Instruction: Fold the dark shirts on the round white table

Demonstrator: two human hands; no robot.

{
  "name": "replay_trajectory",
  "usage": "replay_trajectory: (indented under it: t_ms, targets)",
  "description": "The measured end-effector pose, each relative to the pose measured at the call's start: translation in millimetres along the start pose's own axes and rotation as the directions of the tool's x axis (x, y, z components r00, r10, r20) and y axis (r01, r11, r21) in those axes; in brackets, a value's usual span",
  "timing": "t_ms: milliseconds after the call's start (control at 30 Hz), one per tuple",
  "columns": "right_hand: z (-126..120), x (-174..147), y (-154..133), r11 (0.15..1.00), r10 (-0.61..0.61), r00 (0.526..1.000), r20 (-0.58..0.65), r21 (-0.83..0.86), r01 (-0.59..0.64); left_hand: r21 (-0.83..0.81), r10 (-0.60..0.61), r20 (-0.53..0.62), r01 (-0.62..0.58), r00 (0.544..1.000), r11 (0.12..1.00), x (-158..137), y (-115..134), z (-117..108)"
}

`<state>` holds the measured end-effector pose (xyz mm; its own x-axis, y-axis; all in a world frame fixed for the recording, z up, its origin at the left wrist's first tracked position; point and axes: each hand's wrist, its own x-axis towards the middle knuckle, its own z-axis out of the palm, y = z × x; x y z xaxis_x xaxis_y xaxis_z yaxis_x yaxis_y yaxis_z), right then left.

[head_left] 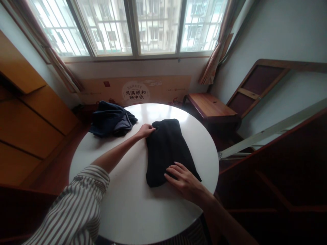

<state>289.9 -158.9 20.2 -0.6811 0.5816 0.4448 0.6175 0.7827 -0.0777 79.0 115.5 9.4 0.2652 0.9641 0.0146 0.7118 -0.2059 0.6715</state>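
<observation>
A black folded garment (168, 146) lies flat on the round white table (122, 204); its exact kind does not show. At its far left corner, my left hand (146, 130) pinches the cloth between thumb and fingers. My right hand (185, 182) rests on the near right part of the same garment, fingers spread and lying flat. To the left of my left hand sits a crumpled heap of dark blue clothing (108, 119), with a greyish-purple patch showing in it.
A wooden bench (212, 104) stands beyond the table at the right, beside a wooden frame (255, 88) leaning at the wall. Orange cabinets (30, 126) line the left. Behind the table, a printed cardboard panel (107, 90) is below the barred window.
</observation>
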Motion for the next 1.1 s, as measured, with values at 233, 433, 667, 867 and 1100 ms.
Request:
replay_trajectory:
  t_ms: [233,433,667,867,1100]
  targets:
    - [10,-9,5,0.999,-0.033,0.999,-0.032,-0.018,0.032,-0.036,-0.076,0.013,0.076,0.997,0.996,3,3,3]
    - [13,-10,6,0.999,-0.039,0.998,-0.05,-0.023,0.038,-0.021,-0.147,-0.007,0.146,0.989,0.989,6,5,7]
    - [13,-9,5,0.999,-0.041,0.997,-0.069,-0.021,0.04,-0.092,-0.092,-0.092,0.084,0.992,0.992,22,5,13]
    - [15,-13,3,0.999,-0.045,0.996,-0.081,-0.022,0.043,-0.095,-0.071,-0.209,0.052,0.975,0.994,33,0,5]
    - [-15,4,17,0.987,0.076,0.995,-0.066,0.15,-0.065,0.042,0.119,-0.242,-0.112,0.963,0.993,23,8,-8]
